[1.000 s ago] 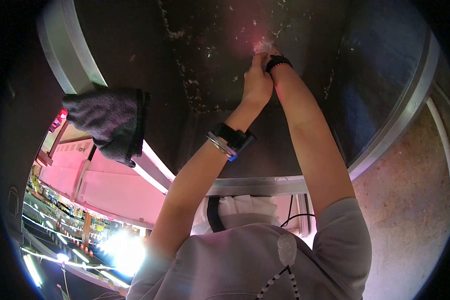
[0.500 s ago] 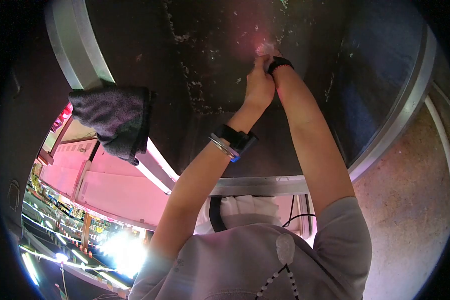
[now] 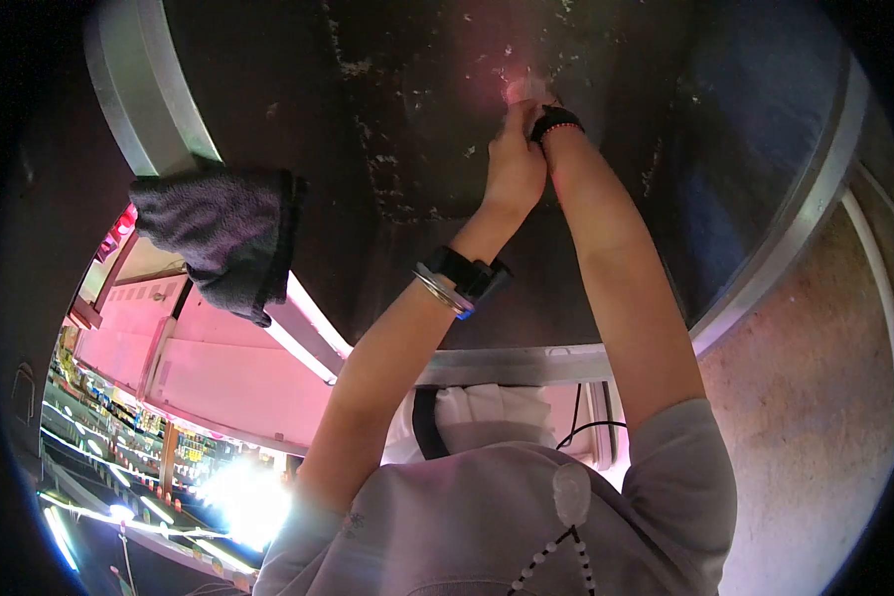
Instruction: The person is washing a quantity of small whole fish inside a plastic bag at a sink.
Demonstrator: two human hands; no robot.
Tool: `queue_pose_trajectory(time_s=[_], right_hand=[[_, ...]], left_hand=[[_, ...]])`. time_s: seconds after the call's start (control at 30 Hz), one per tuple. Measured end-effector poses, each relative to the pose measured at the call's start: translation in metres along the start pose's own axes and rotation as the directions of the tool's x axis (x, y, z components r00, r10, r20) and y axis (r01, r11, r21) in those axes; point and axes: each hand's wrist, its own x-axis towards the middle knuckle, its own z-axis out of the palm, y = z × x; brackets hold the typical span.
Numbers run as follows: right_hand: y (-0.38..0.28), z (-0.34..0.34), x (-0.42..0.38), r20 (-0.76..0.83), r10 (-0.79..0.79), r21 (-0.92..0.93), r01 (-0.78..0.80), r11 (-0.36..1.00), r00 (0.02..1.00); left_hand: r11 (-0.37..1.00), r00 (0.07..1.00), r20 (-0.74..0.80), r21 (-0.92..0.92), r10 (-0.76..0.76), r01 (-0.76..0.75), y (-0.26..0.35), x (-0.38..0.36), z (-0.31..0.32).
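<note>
My left hand (image 3: 517,167), with a watch on its wrist, reaches forward over a dark, flecked surface (image 3: 437,129). Its fingers are closed, and the thumb side points away from me. Close against it is my right hand (image 3: 548,105), mostly hidden past the black and red bracelets (image 3: 558,123), so its fingers do not show. Just beyond both hands is a small pale, translucent thing (image 3: 526,90), lit pinkish. It is blurred, and I cannot make out its kind or which hand holds it.
A dark grey towel (image 3: 219,233) hangs over the metal rim (image 3: 164,109) on the left. The rim's near edge (image 3: 526,369) runs in front of my body. Pink panels (image 3: 238,358) stand at lower left, beside a bright light (image 3: 248,502). A brownish floor (image 3: 795,397) lies on the right.
The hands stay together in almost the same place. The pale thing beyond them looks slightly different in shape. The view has shifted a little.
</note>
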Motion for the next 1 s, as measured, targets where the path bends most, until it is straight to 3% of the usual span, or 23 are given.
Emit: queue_pose_trajectory(time_s=[0.1, 0.37, 0.47, 0.6, 0.7, 0.77, 0.9, 1.0], right_hand=[[0.000, -0.004, 0.001, 0.001, -0.008, -0.003, 0.008, 1.000, 1.000], [0.001, -0.010, 0.009, -0.003, -0.025, -0.003, 0.025, 1.000, 1.000], [0.000, -0.011, 0.012, -0.004, -0.031, -0.005, 0.031, 0.999, 0.999], [0.000, -0.014, 0.014, -0.003, -0.039, -0.005, 0.039, 0.999, 0.999], [0.000, -0.015, 0.015, -0.001, -0.046, -0.007, 0.046, 0.999, 0.999], [0.000, -0.016, 0.016, -0.003, -0.051, -0.007, 0.051, 0.999, 0.999], [-0.002, -0.016, 0.016, 0.002, -0.058, -0.008, 0.058, 0.998, 0.998], [-0.002, -0.016, 0.017, 0.000, -0.065, -0.009, 0.065, 0.998, 0.998]], left_hand=[[0.997, 0.997, -0.052, 0.060, 0.061, -0.058, 0.011, 0.000, -0.002], [0.994, 1.000, 0.007, 0.111, -0.024, 0.023, 0.018, 0.000, -0.006], [0.998, 0.999, 0.026, 0.046, -0.039, 0.038, 0.024, 0.000, -0.006], [0.994, 1.000, 0.008, 0.108, 0.011, -0.011, 0.017, 0.001, -0.004], [0.995, 0.998, 0.050, 0.094, -0.044, 0.039, 0.022, 0.001, -0.006], [0.999, 1.000, 0.010, 0.018, 0.027, -0.028, 0.021, 0.001, -0.003], [1.000, 1.000, 0.007, 0.006, 0.029, -0.029, 0.020, 0.000, -0.005], [0.997, 0.997, 0.059, 0.053, -0.054, 0.051, 0.024, 0.000, -0.008]])
